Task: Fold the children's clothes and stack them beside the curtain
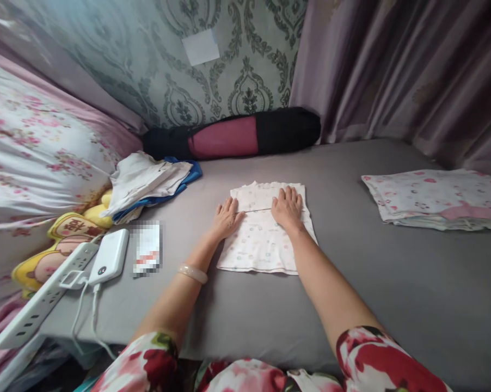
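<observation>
Grey sheet (pixel 351 283); on it white printed cloth (pixel 262 247), touched by left hand (pixel 227 219) at 9 o'clock edge, right hand (pixel 288 209) toward 1 o'clock; both flat, unclenched.

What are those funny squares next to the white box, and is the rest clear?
In the head view, blocky pixels cover a small white-and-red flat item, hiding its details; in the same view, the white printed cloth garment, left hand and right hand look fairly clear, while the dusky purple fabric curtain looks dimmer and softer.
</observation>
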`<state>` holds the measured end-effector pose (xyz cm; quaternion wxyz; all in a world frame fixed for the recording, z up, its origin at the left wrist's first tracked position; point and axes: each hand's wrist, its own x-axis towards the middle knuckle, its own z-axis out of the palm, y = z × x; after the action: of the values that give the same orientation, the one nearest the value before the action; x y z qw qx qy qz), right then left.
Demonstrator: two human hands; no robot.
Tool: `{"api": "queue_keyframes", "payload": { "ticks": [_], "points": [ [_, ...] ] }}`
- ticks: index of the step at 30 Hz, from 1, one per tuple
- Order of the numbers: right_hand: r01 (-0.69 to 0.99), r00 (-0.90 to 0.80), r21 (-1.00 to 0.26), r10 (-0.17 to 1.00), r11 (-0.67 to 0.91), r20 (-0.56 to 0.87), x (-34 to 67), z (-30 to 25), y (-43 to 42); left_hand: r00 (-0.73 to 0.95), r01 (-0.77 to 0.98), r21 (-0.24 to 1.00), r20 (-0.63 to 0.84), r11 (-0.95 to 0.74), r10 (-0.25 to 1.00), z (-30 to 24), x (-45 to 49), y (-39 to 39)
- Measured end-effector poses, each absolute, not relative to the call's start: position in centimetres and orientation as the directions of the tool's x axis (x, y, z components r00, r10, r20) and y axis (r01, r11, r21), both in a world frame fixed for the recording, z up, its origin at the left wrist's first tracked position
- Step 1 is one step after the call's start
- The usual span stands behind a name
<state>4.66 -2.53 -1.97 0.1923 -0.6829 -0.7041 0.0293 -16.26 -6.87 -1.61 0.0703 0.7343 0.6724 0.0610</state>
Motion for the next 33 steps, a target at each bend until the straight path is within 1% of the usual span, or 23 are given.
{"api": "queue_keyframes", "payload": {
  "ticks": [3, 6, 8, 10, 12, 14, 16, 18, 22, 25, 28, 33],
  "points": [
    [0.95, 0.007, -0.306, 0.976, 0.062, 0.219, 4.7, -1.8, -2.5, 0.044, 0.971, 0.23, 0.074, -0.06, 0.996, -2.0, -16.5, -7.0],
    [0.94, -0.03, -0.334, 0.992, 0.069, 0.122, 5.3, -1.0, -2.4, -0.011, 0.964, 0.265, 0.138, -0.026, 0.99, -2.2, -17.1, -7.4],
    [0.918, -0.103, -0.384, 0.994, 0.103, 0.02, 6.3, -0.2, -2.3, -0.048, 0.955, 0.298, 0.167, -0.004, 0.985, -2.2, -17.6, -7.9],
    [0.865, -0.188, -0.478, 0.982, 0.153, -0.026, 7.8, 0.6, -2.3, -0.082, 0.941, 0.339, 0.191, 0.013, 0.978, -2.3, -18.0, -8.4],
    [0.801, -0.206, -0.573, 0.978, 0.173, 0.008, 9.7, 1.2, -2.5, -0.099, 0.926, 0.378, 0.212, 0.012, 0.972, -2.3, -18.3, -8.9],
    [0.778, -0.116, -0.615, 0.991, 0.131, 0.065, 11.6, 1.6, -2.9, -0.114, 0.913, 0.408, 0.227, 0.012, 0.967, -2.4, -18.3, -9.1],
    [0.801, 0.001, -0.596, 0.996, 0.054, 0.091, 13.6, 1.6, -3.5, -0.132, 0.904, 0.427, 0.229, 0.022, 0.965, -2.4, -18.2, -9.1],
    [0.839, 0.038, -0.544, 0.997, 0.007, 0.071, 15.1, 1.3, -4.3, -0.157, 0.897, 0.441, 0.23, 0.041, 0.961, -2.5, -18.1, -9.0],
    [0.884, 0.03, -0.467, 0.999, -0.01, 0.036, 16.5, 0.4, -5.9, -0.176, 0.877, 0.479, 0.244, 0.039, 0.954, -2.8, -18.0, -8.8],
    [0.899, 0.019, -0.437, 0.998, 0.007, 0.055, 16.0, -0.1, -6.4, -0.181, 0.855, 0.519, 0.271, 0.015, 0.945, -2.8, -17.9, -8.7],
    [0.909, -0.004, -0.415, 0.997, 0.034, 0.073, 15.4, -0.4, -6.6, -0.22, 0.839, 0.544, 0.295, 0.026, 0.93, -2.4, -17.7, -8.8],
    [0.927, 0.033, -0.375, 0.992, 0.014, 0.119, 15.0, -0.4, -7.1, -0.265, 0.784, 0.613, 0.187, 0.098, 0.946, -1.3, -17.4, -9.0]
  ]
}}
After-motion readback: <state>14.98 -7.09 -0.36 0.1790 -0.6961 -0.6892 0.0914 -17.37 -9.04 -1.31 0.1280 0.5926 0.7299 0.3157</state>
